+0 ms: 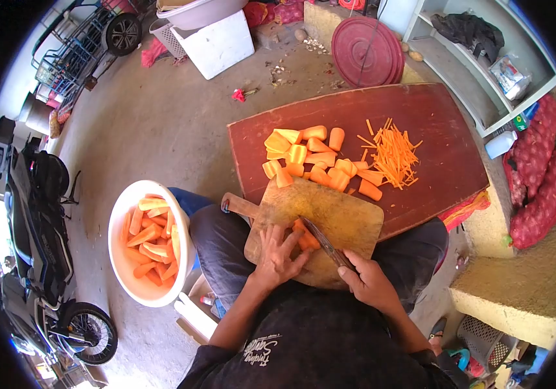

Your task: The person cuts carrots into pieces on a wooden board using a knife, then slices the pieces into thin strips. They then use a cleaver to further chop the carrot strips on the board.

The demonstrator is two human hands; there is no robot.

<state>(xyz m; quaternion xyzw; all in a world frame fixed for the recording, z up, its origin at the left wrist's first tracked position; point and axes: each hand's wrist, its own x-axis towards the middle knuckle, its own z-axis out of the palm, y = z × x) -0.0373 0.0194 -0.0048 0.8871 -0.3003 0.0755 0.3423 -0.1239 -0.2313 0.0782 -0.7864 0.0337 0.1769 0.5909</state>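
A knife [327, 242] is gripped by its handle in my right hand [370, 280], its blade slanting up and left over the wooden cutting board [349, 211]. Under and beside the blade lie carrot pieces [306, 235] on the board. My left hand [278, 257] rests on the board just left of these pieces, fingers apart, thumb close to them. Behind the board, on the red-brown table [430, 123], sit several carrot chunks [317, 146] and, to their right, a pile of thin carrot strips [394, 154].
A white tub [117, 223] of cut carrots [153, 243] stands at the left. Farther left are motorcycles [45, 240]. A white shelf [440, 61] and red net sacks [537, 194] are at the right. Behind the table lean red lids [363, 55], with a white box [216, 48] farther left.
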